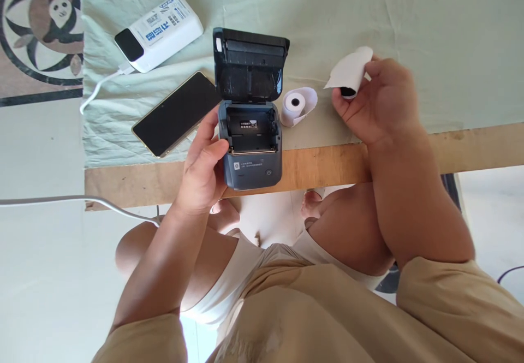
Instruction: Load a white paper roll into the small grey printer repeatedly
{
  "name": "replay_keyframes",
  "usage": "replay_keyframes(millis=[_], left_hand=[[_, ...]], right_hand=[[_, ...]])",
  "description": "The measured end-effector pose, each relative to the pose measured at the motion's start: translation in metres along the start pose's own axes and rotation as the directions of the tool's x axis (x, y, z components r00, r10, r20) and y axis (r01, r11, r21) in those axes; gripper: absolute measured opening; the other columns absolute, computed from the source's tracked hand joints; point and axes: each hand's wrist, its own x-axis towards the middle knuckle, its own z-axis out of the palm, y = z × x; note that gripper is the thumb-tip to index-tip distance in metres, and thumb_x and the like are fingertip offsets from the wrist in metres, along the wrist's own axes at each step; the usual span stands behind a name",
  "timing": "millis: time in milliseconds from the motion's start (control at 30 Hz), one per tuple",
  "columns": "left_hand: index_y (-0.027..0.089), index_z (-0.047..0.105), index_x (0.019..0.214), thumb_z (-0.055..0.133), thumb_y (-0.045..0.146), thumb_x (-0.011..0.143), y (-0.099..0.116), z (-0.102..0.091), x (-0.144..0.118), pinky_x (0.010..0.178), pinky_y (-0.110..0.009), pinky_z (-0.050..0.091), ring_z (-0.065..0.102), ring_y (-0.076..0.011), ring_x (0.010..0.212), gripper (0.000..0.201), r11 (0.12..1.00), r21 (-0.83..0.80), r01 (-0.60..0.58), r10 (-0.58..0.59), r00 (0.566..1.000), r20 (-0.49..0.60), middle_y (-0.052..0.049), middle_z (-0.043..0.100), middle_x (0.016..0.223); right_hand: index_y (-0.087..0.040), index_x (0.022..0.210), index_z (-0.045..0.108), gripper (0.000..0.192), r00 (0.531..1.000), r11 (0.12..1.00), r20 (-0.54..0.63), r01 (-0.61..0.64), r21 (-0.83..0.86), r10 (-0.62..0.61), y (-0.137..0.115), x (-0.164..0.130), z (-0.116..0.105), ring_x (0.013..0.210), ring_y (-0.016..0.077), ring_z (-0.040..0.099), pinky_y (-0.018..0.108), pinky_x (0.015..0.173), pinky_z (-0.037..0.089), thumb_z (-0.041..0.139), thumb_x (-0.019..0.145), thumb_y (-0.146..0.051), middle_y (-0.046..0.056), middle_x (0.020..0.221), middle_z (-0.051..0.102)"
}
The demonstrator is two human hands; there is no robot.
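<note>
Pale green cloth (pixel 409 19) covers a wooden table (pixel 327 164) whose bare front edge runs across the view. At that edge sits a small dark printer (pixel 250 153) with its lid (pixel 250 63) swung up and its paper bay open. The left hand (pixel 202 169) reaches up from below, wrist straight, thumb and fingers cupped against the printer's left side. The right hand (pixel 379 101) hovers over the cloth to the right, pinching a curled paper strip (pixel 350 71). A paper roll (pixel 295 103) lies just beside the printer. A phone (pixel 176 113) and a white power bank (pixel 159 31) lie left; the cloth behind and to the right is open.
</note>
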Motion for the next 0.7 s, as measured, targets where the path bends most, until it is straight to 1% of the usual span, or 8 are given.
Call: replay_keyframes(millis=[100, 200, 333, 433, 533, 600, 667, 700], left_hand=[[0.03, 0.082, 0.132, 0.076, 0.042, 0.096, 0.0, -0.001, 0.001, 0.103, -0.036, 0.068, 0.074, -0.0293, 0.136, 0.038, 1.0, 0.007, 0.018, -0.018, 1.0, 0.018, 0.0, 0.085, 0.126], [0.028, 0.082, 0.132, 0.075, 0.045, 0.098, -0.001, -0.002, 0.002, 0.09, -0.032, 0.07, 0.08, -0.0252, 0.12, 0.038, 1.0, 0.0, 0.001, -0.001, 1.0, 0.032, 0.0, 0.085, 0.121], [0.028, 0.08, 0.134, 0.075, 0.043, 0.098, 0.0, -0.001, 0.001, 0.1, -0.035, 0.068, 0.078, -0.0278, 0.131, 0.039, 1.0, 0.01, 0.03, -0.03, 0.999, 0.042, -0.002, 0.085, 0.124], [0.029, 0.081, 0.131, 0.077, 0.04, 0.096, 0.002, 0.0, 0.001, 0.099, -0.034, 0.068, 0.078, -0.0277, 0.131, 0.037, 0.999, 0.007, 0.042, -0.042, 0.999, 0.028, -0.001, 0.085, 0.122], [0.029, 0.082, 0.131, 0.078, 0.04, 0.095, 0.001, 0.001, 0.002, 0.097, -0.034, 0.068, 0.079, -0.0272, 0.127, 0.037, 0.999, 0.003, 0.044, -0.044, 0.999, 0.032, 0.0, 0.085, 0.121], [0.028, 0.081, 0.131, 0.079, 0.043, 0.094, -0.001, 0.0, 0.003, 0.094, -0.033, 0.068, 0.079, -0.0281, 0.126, 0.04, 0.999, 0.009, 0.036, -0.037, 0.999, 0.034, -0.002, 0.085, 0.12], [0.027, 0.082, 0.131, 0.077, 0.047, 0.095, -0.003, -0.001, 0.003, 0.091, -0.033, 0.068, 0.079, -0.0281, 0.124, 0.041, 1.0, 0.003, 0.012, -0.012, 1.0, 0.02, -0.003, 0.084, 0.119], [0.027, 0.081, 0.131, 0.077, 0.048, 0.096, -0.004, -0.001, 0.003, 0.091, -0.033, 0.067, 0.079, -0.0282, 0.124, 0.042, 1.0, -0.001, 0.006, -0.006, 1.0, 0.013, -0.004, 0.084, 0.119]], right_hand=[[-0.028, 0.102, 0.061, 0.02, 0.999, 0.999, -0.03, -0.023, -0.034, 0.022, 0.002, 0.009, -0.005, 0.09, 0.0139, 0.064, 0.032, 0.087, 0.06, 0.057, 0.084, -0.021, 0.0, 0.093, 0.063], [-0.03, 0.107, 0.065, 0.03, 0.999, 0.998, -0.02, 0.035, -0.046, -0.036, 0.003, 0.006, -0.005, 0.089, 0.0129, 0.064, 0.033, 0.089, 0.06, 0.07, 0.079, -0.019, -0.002, 0.098, 0.063], [-0.035, 0.113, 0.066, 0.04, 1.0, 0.999, 0.026, 0.016, -0.046, -0.015, 0.003, -0.004, 0.001, 0.092, 0.0139, 0.069, 0.031, 0.082, 0.062, 0.078, 0.079, -0.017, -0.004, 0.095, 0.066], [-0.035, 0.114, 0.064, 0.032, 0.999, 0.999, 0.007, -0.033, -0.018, 0.033, 0.004, -0.003, 0.005, 0.097, 0.0151, 0.072, 0.03, 0.082, 0.063, 0.068, 0.087, -0.018, -0.003, 0.095, 0.071], [-0.028, 0.101, 0.065, 0.013, 0.997, 0.998, -0.056, -0.057, -0.029, 0.055, 0.003, -0.001, 0.007, 0.093, 0.0135, 0.073, 0.028, 0.08, 0.065, 0.054, 0.095, -0.023, 0.001, 0.097, 0.072], [-0.029, 0.097, 0.067, 0.013, 0.998, 0.997, -0.056, -0.004, -0.073, 0.0, 0.0, -0.006, 0.008, 0.09, 0.0117, 0.072, 0.025, 0.081, 0.066, 0.057, 0.093, -0.021, 0.001, 0.097, 0.067], [-0.034, 0.102, 0.068, 0.03, 0.988, 0.977, -0.013, 0.148, -0.151, -0.151, -0.005, -0.019, 0.011, 0.094, 0.0098, 0.073, 0.023, 0.085, 0.068, 0.064, 0.085, -0.01, -0.003, 0.111, 0.066], [-0.038, 0.108, 0.069, 0.041, 0.967, 0.95, -0.012, 0.248, -0.187, -0.255, -0.007, -0.028, 0.013, 0.1, 0.0095, 0.074, 0.023, 0.088, 0.068, 0.064, 0.082, -0.007, -0.005, 0.123, 0.067]])
